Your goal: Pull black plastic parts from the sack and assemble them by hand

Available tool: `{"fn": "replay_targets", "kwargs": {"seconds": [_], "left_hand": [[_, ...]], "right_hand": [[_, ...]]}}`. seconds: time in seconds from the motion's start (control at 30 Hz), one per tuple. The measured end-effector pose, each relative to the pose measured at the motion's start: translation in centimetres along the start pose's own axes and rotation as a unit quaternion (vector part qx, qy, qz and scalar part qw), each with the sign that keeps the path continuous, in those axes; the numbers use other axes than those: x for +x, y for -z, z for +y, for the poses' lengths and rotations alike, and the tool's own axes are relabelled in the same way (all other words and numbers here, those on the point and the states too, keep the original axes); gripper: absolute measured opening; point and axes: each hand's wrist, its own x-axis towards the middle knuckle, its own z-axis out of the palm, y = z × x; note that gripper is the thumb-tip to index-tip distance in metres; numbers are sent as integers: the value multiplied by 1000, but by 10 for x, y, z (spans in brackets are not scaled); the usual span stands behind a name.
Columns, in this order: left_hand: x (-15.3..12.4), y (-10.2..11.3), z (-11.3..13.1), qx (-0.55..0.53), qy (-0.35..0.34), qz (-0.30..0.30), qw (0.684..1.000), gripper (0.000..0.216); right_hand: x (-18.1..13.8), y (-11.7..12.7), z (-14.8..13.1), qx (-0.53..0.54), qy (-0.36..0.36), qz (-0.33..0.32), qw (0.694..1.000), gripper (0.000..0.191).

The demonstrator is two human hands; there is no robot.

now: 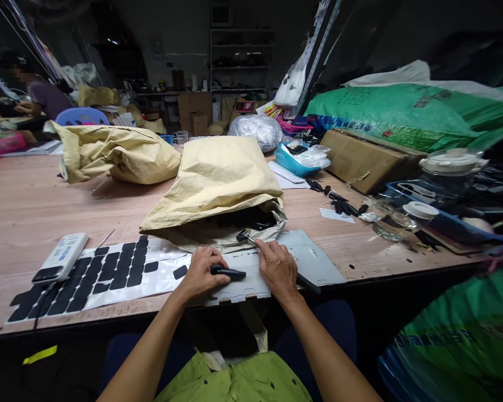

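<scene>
My left hand (205, 271) rests low over a grey board (314, 259), its fingers closed on a slim black plastic piece (237, 273) whose kind I cannot make out. In my right hand (278, 269) is a small hammer (251, 240). Its dark head and metal shaft point up and left, and its black handle sticks out below the palm. Just beyond both hands lies a cream woven sack (230, 173), its dark mouth facing me with black items inside. Left of my left hand is a white sheet of black stickers (126, 265).
A white device (61, 257) lies on the stickers' left end. Another cream sack (129, 153) lies behind. To the right are black parts (343, 206), a cardboard box (369, 159), a glass jar (450, 173) and a blue tray (456, 218). A person (46, 95) sits far left.
</scene>
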Motion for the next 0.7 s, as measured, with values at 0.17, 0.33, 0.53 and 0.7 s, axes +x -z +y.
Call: {"fn": "replay_targets", "kwargs": {"seconds": [0.17, 0.33, 0.53, 0.7], "left_hand": [[-54, -20, 6, 29, -80, -31, 996, 23], [-89, -45, 10, 117, -105, 3, 988, 30], [-35, -23, 18, 10, -57, 127, 990, 18], [65, 12, 3, 64, 141, 199, 968, 29]], "right_hand": [[0, 0, 0, -6, 7, 0, 1000, 30], [-1, 0, -1, -9, 5, 3, 1000, 30], [-1, -1, -2, -21, 7, -2, 1000, 30], [-1, 1, -2, -19, 1, -11, 1000, 30]]}}
